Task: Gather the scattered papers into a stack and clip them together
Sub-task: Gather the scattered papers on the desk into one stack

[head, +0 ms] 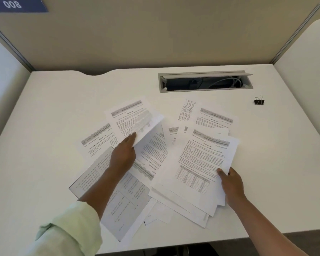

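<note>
Several printed papers lie scattered over the middle of the white desk (44, 108). My left hand (123, 154) pinches a printed sheet (133, 117) by its near edge and holds it lifted and curled above the others. A loose stack of sheets (198, 169) rests at the right, and my right hand (230, 183) grips its right edge, thumb on top. More sheets (212, 117) lie behind the stack, and a large grey-printed sheet (126, 196) lies under my left forearm. A black binder clip (259, 101) sits alone at the far right of the desk.
An open cable tray (205, 83) with wires is set into the desk at the back. Beige partition walls enclose the desk on three sides. The desk's front edge runs just below the papers.
</note>
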Demonstrator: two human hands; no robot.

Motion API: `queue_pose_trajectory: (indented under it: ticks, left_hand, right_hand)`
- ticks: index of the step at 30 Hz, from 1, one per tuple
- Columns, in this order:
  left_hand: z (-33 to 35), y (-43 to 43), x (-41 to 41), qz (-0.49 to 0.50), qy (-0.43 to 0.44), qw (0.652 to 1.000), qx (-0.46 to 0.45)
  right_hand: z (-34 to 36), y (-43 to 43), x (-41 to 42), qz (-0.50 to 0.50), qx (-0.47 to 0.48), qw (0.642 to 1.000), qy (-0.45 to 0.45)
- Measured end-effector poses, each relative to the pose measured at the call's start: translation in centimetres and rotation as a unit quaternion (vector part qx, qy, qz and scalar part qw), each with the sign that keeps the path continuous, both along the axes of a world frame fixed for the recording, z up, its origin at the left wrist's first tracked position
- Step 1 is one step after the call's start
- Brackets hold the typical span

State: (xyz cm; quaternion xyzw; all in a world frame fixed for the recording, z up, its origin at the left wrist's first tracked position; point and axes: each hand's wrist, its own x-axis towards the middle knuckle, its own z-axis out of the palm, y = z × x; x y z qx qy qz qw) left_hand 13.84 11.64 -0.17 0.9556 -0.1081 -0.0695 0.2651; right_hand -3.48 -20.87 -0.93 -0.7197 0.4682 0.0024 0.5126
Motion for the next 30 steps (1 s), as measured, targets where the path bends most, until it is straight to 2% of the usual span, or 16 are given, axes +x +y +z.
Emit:
queue_pose_trajectory:
  ticks: [2,5,9,11,14,17,22,25,28,30]
  left_hand:
    - [0.1,-1.0,-1.0,0.004,-0.022,0.999,-0.044]
    - [-0.3,-3.0,-3.5,-0.075,-0.030,0.996,-0.046]
    - [-2.0,-5.3,-7.5,-0.247,0.000,0.969,0.022]
    - [-3.0,-5.9,-9.2,-0.294,0.011,0.954,0.058]
    - [-3.9,-6.4,-10.9,-0.328,-0.006,0.941,0.082]
    - [-4.6,-6.3,-11.4,-0.339,-0.036,0.936,0.091]
    - [-3.1,-6.7,-11.9,-0.354,0.016,0.930,0.100]
    - [-1.0,-7.5,-12.3,-0.301,0.087,0.950,0.013]
    - [0.3,-9.2,-11.5,-0.107,0.114,0.984,-0.087]
    - [1.7,-10.7,-10.3,0.039,0.148,0.975,-0.159]
  right_hand:
    - [0.1,0.2,0.1,0.004,-0.001,1.000,-0.009]
    - [0.2,0.4,0.2,0.004,0.007,1.000,-0.009]
    - [0.5,0.1,0.5,-0.010,0.040,0.999,-0.019]
    - [0.9,-0.2,0.6,-0.030,0.085,0.995,-0.032]
    - [1.6,-0.9,0.7,-0.044,0.156,0.986,-0.039]
    - [2.4,-1.2,1.0,-0.018,0.192,0.980,-0.045]
    - [1.7,-2.7,1.1,0.084,0.123,0.988,-0.046]
    - [2.0,-3.7,1.3,0.101,0.130,0.985,-0.059]
    - [2.1,-5.3,1.8,0.113,0.177,0.973,-0.092]
    - [2.4,-6.4,2.1,0.122,0.232,0.958,-0.120]
